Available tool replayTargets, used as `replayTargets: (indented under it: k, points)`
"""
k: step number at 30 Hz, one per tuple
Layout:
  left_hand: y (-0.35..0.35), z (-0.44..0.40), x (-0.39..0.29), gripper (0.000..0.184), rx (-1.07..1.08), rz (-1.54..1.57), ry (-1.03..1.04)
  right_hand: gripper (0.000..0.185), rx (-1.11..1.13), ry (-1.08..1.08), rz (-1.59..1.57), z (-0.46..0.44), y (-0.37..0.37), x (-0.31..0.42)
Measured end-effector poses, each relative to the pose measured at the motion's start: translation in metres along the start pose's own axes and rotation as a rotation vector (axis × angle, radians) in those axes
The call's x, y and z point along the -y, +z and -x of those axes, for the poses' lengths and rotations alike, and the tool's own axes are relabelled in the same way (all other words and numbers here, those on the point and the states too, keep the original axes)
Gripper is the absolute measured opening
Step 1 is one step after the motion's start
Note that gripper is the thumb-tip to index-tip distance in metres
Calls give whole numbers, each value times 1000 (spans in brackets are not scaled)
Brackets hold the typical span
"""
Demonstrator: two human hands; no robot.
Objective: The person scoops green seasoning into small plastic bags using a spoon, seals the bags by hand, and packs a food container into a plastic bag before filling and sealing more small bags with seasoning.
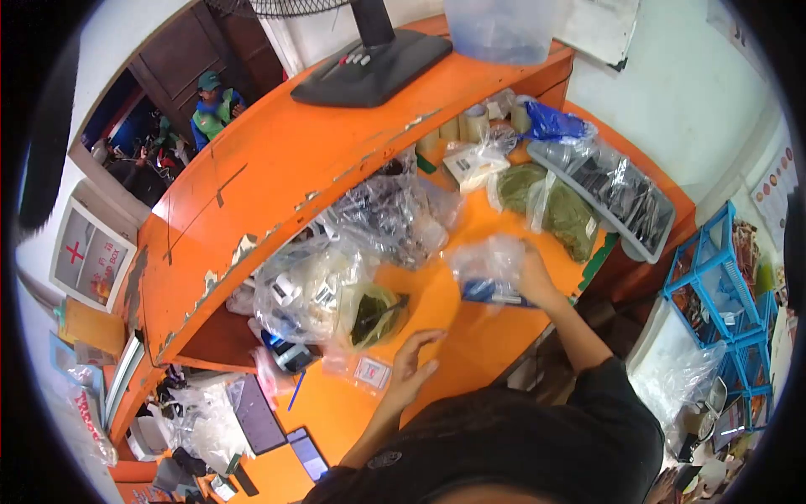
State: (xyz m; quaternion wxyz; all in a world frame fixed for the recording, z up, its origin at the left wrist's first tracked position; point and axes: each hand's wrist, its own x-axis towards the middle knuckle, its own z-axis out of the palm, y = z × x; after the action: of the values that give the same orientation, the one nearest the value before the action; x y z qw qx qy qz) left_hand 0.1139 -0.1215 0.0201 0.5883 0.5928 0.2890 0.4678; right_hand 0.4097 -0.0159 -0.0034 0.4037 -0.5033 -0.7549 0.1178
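My left hand (pixel 411 367) is raised over the orange desk with its fingers apart and nothing in them. Close by its wrist lies a small clear packet with a white label (pixel 372 372). My right hand (pixel 537 281) is at the right side of a clear plastic bag (pixel 489 259) and appears to grip its edge; both are smeared by motion. Under that bag is a flat blue item (pixel 480 291), partly covered. An open bag of dark green contents (pixel 374 315) stands beyond my left hand, beside a large clear bag of white-labelled pieces (pixel 306 290).
Dark green bags (pixel 567 223) and a grey tray of black packets (pixel 617 197) sit at the right. A raised orange counter (pixel 277 143) carries a fan base (pixel 374 67). A phone (pixel 307 454) and a dark tablet (pixel 254 414) lie at left. Beyond stands a person (pixel 214 109).
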Motion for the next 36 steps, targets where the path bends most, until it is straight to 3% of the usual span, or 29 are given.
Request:
replayTargets:
  k: [1,3,5,7,11,15,17,20,21,23,24,25,27,28,31,33,34,36]
  points:
    - [-5,4,6,48,-21,-20,-14,40,-25,-81,129,-22,3,-24]
    - [-6,7,8,43,-51,-69,-38,45,150,-12,263,-76,-2,-52]
    - [-4,6,8,40,-49,-75,-68,33,-154,-184,427,-123,6,-75]
    - [-1,6,13,36,-55,-65,-66,35,-64,-251,471,-171,9,-110]
    - [0,2,10,33,-100,-92,-103,42,-135,-109,613,-188,15,-105]
    - [-7,3,16,30,-110,-216,-117,39,-26,-60,506,-121,36,-73]
    - [-8,2,21,27,-116,-264,-139,40,-13,-62,365,-53,58,-60]
    - [-9,1,48,27,-82,-370,-223,43,179,21,267,61,88,-36]
    - [-10,3,67,38,-49,-440,-221,46,192,51,305,105,109,-38]
    - [-4,7,94,45,100,-897,-131,45,155,50,357,167,114,2]
    - [0,11,103,49,169,-1119,-56,44,140,90,294,179,112,22]
    - [4,16,112,50,232,-1127,-101,44,127,121,229,186,109,37]
    - [13,26,123,53,330,-1151,-200,43,67,-30,373,194,104,52]
    - [25,21,116,52,271,-1121,-79,43,46,-121,448,195,100,54]
    - [50,12,89,47,128,-1059,193,41,181,47,231,196,87,55]
    - [52,14,89,44,106,-1075,291,38,262,109,280,191,105,49]
    - [45,21,111,45,131,-1067,268,36,305,141,304,188,112,47]
    - [27,46,171,42,135,-1118,253,35,137,115,261,174,95,66]
